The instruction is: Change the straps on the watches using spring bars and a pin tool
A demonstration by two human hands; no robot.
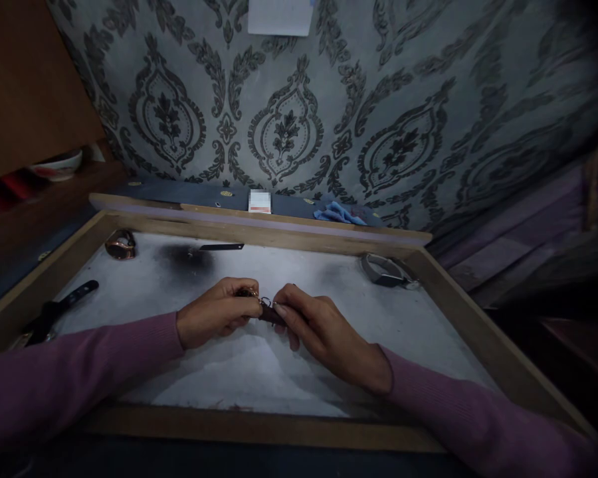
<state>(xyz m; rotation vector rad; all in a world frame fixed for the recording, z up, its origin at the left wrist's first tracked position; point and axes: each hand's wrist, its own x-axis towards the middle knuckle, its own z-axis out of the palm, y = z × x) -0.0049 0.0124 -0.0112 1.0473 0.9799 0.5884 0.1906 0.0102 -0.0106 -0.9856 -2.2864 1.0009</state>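
Near the middle of the wood-framed tray [259,435], both hands meet around a small dark brown strap-like piece [268,313] with a metal ring or buckle at its top. My left hand [222,311] is closed on its left part, where some shiny metal shows between thumb and fingers. My right hand [319,325] pinches its right end with thumb and index finger, the other fingers curled below. The hands are close together, a short gap apart. What lies inside the left fist is mostly hidden.
In the tray lie a rose-gold watch [121,245] at back left, a black-strapped watch [54,312] at left, a dark flat strip [222,247] at the back and a dark watch [386,271] at back right. Behind the rim are a small box [260,201] and a blue cloth [339,213].
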